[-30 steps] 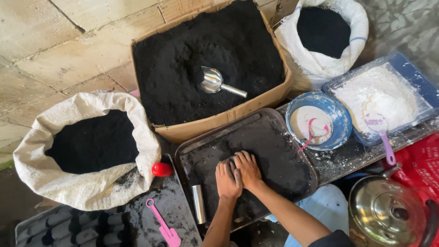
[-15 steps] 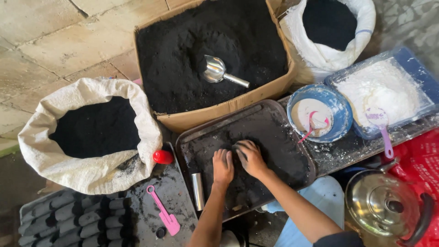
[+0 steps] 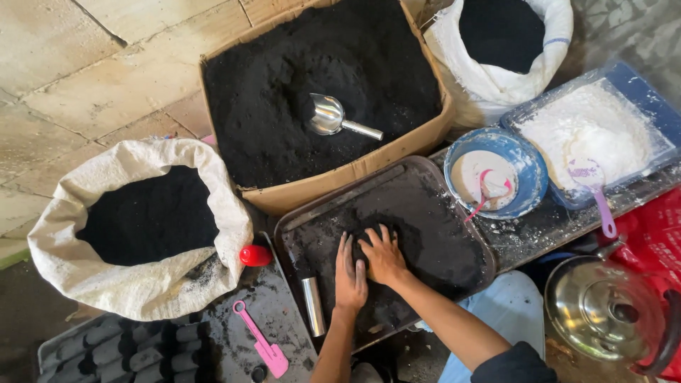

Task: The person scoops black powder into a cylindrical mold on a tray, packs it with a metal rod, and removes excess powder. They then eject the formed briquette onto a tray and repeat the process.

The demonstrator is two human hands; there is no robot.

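Both hands work in the black powder heap [image 3: 397, 245] on the dark metal tray [image 3: 477, 234]. Left hand [image 3: 350, 278] lies flat, palm down, fingers straight and close together, pressing on the powder just in front of the wrist. Right hand [image 3: 383, 254] sits beside it, touching or nearly so, fingers spread wide and curled a bit over the mound, prob. to gather and compress it. Neither hand grips anything.

Just left of the left fingers, at the tray edge, lies a short steel tube [image 3: 313, 305]; farther left a red cap [image 3: 255, 255] and a pink scoop [image 3: 261, 343], w/ a black moulded tray [image 3: 120, 351] beyond that. Ahead of the fingertips stands a cardboard box of black powder [image 3: 323, 85] w/ a metal scoop [image 3: 333, 118] stuck in it, handy for refills. Well left, an open white sack of black powder [image 3: 142, 220]; another sack [image 3: 496, 42] ahead and to the right. Right of the right fingers: a blue bowl of white paste [image 3: 496, 181] w/ a pink spoon, then a blue tub of white powder [image 3: 592, 135] w/ a purple spoon [image 3: 596, 195]. Near the right forearm, a steel kettle [image 3: 610, 312].
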